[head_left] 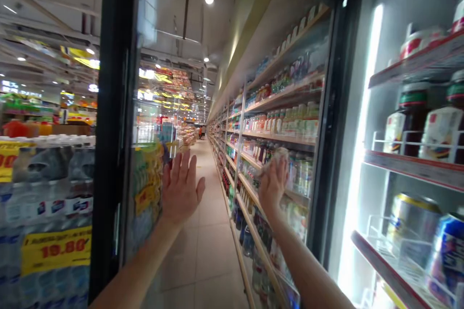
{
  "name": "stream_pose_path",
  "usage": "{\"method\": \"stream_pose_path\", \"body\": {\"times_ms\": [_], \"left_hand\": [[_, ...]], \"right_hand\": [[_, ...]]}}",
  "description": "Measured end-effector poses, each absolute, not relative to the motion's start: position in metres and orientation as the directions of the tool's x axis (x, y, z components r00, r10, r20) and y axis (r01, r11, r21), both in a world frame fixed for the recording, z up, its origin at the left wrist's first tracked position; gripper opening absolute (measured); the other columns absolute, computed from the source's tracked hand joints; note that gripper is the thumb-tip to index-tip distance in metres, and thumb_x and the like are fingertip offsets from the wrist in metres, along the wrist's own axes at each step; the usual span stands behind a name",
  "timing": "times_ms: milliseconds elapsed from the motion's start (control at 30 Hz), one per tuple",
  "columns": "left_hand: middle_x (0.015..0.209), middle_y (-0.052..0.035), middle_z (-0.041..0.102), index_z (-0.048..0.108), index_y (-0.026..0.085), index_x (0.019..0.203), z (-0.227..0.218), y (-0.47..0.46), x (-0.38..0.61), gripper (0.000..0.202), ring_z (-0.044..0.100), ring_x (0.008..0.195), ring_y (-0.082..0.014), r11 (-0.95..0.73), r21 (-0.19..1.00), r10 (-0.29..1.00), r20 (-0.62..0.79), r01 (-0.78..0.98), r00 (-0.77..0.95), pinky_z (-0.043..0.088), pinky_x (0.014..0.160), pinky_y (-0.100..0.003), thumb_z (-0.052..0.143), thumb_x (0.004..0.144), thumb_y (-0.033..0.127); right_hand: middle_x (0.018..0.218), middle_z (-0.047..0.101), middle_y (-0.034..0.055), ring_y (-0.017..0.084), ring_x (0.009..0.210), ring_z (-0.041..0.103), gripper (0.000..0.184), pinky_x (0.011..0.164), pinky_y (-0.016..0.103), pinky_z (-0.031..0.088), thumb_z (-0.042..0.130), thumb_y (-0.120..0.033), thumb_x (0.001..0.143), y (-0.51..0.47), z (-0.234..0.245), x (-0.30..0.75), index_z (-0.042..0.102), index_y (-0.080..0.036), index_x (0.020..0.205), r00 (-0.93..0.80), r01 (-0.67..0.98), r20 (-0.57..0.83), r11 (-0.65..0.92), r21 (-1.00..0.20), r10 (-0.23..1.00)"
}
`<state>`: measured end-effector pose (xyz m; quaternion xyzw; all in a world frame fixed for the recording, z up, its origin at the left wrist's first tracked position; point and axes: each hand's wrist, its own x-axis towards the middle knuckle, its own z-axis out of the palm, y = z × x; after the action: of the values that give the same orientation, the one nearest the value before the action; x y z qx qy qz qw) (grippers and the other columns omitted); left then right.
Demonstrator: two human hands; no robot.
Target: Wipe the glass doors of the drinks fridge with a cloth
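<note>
An open glass fridge door (213, 251) with a dark frame stands in front of me, its glass mirroring or showing an aisle and shelves of drinks. My left hand (182, 186) lies flat on the glass with its fingers stretched out and nothing in it. Higher up and to the right, my right hand (273, 181) presses a pale crumpled cloth (280, 154) to the glass. The fingers of that hand are blurred, and the cloth shows at their tips.
On the right are lit fridge shelves (416, 169) with bottles (440, 128) and cans (413, 222). A bright light strip (362, 154) runs down the fridge's side. Stacked packs of bottled water (54, 203) with a yellow price sign (56, 249) stand left of the door.
</note>
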<state>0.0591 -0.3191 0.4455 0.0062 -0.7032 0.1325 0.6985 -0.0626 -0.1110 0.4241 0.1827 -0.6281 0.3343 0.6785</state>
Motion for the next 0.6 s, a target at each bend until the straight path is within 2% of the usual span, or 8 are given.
{"method": "stream_pose_path", "body": {"times_ms": [100,167,233,333,400,433,467,600], "left_hand": [[0.148,-0.0147,0.028,0.015,0.016,0.146,0.447,-0.321,0.059,0.069,0.019,0.14,-0.0254,0.969,-0.175,0.172,0.985,-0.175,-0.035,0.014,0.114,-0.046,0.049,0.087,0.029],[0.148,-0.0146,0.028,0.015,0.017,0.146,0.447,-0.322,0.059,0.07,0.02,0.14,-0.0258,0.97,-0.173,0.169,0.985,-0.169,-0.037,0.015,0.113,-0.047,0.05,0.087,0.03],[0.149,-0.0145,0.027,0.015,0.017,0.146,0.447,-0.322,0.059,0.069,0.02,0.14,-0.0263,0.972,-0.168,0.163,0.986,-0.165,-0.043,0.015,0.113,-0.047,0.049,0.087,0.03],[0.149,-0.0149,0.026,0.014,0.016,0.146,0.446,-0.321,0.059,0.068,0.02,0.14,-0.0267,0.97,-0.17,0.164,0.985,-0.173,-0.049,0.013,0.113,-0.048,0.047,0.087,0.029],[0.149,-0.0155,0.026,0.014,0.015,0.146,0.447,-0.32,0.058,0.068,0.019,0.14,-0.0265,0.968,-0.172,0.166,0.985,-0.182,-0.046,0.014,0.113,-0.048,0.047,0.087,0.029],[0.149,-0.0156,0.027,0.015,0.015,0.146,0.447,-0.321,0.057,0.068,0.019,0.14,-0.0263,0.967,-0.173,0.168,0.985,-0.185,-0.041,0.014,0.113,-0.048,0.047,0.087,0.029],[0.148,-0.0157,0.027,0.015,0.015,0.146,0.447,-0.321,0.057,0.068,0.019,0.14,-0.026,0.967,-0.175,0.171,0.985,-0.187,-0.035,0.014,0.113,-0.048,0.047,0.087,0.029],[0.147,-0.0159,0.03,0.017,0.016,0.146,0.446,-0.325,0.054,0.069,0.019,0.14,-0.0255,0.966,-0.184,0.184,0.983,-0.183,-0.017,0.016,0.113,-0.047,0.05,0.086,0.029]], "right_hand": [[0.145,0.039,0.0092,0.023,0.141,0.019,0.047,0.112,0.049,0.017,0.038,-0.024,0.089,-0.156,0.42,-0.03,0.043,-0.02,0.135,0.096,-0.738,0.978,0.645,0.196,-0.187],[0.142,0.044,0.0057,0.021,0.14,0.021,0.047,0.114,0.047,0.013,0.041,-0.024,0.088,-0.157,0.414,-0.027,0.043,-0.023,0.134,0.16,-0.742,0.929,0.58,0.336,-0.333],[0.142,0.044,0.0056,0.02,0.14,0.023,0.048,0.114,0.048,0.013,0.039,-0.022,0.089,-0.132,0.407,-0.044,0.039,-0.025,0.137,0.157,-0.721,0.951,0.627,0.296,-0.268],[0.147,0.035,0.0115,0.024,0.14,0.021,0.051,0.109,0.055,0.019,0.032,-0.02,0.091,-0.085,0.403,-0.079,0.031,-0.024,0.142,0.021,-0.661,0.996,0.749,-0.053,0.089],[0.149,0.03,0.0157,0.027,0.14,0.019,0.051,0.107,0.057,0.022,0.03,-0.021,0.092,-0.079,0.404,-0.085,0.03,-0.02,0.143,-0.032,-0.634,0.97,0.745,-0.205,0.24],[0.149,0.029,0.0167,0.027,0.141,0.018,0.051,0.107,0.056,0.023,0.031,-0.021,0.092,-0.086,0.404,-0.081,0.031,-0.018,0.142,-0.033,-0.638,0.972,0.744,-0.199,0.232],[0.148,0.03,0.0165,0.027,0.141,0.018,0.05,0.108,0.055,0.023,0.032,-0.021,0.091,-0.098,0.404,-0.072,0.033,-0.017,0.141,-0.013,-0.653,0.986,0.746,-0.133,0.165],[0.138,0.048,0.0076,0.021,0.14,0.02,0.044,0.114,0.045,0.014,0.037,-0.02,0.089,-0.151,0.393,-0.033,0.047,-0.02,0.131,0.152,-0.714,0.953,0.638,0.29,-0.263]]}}
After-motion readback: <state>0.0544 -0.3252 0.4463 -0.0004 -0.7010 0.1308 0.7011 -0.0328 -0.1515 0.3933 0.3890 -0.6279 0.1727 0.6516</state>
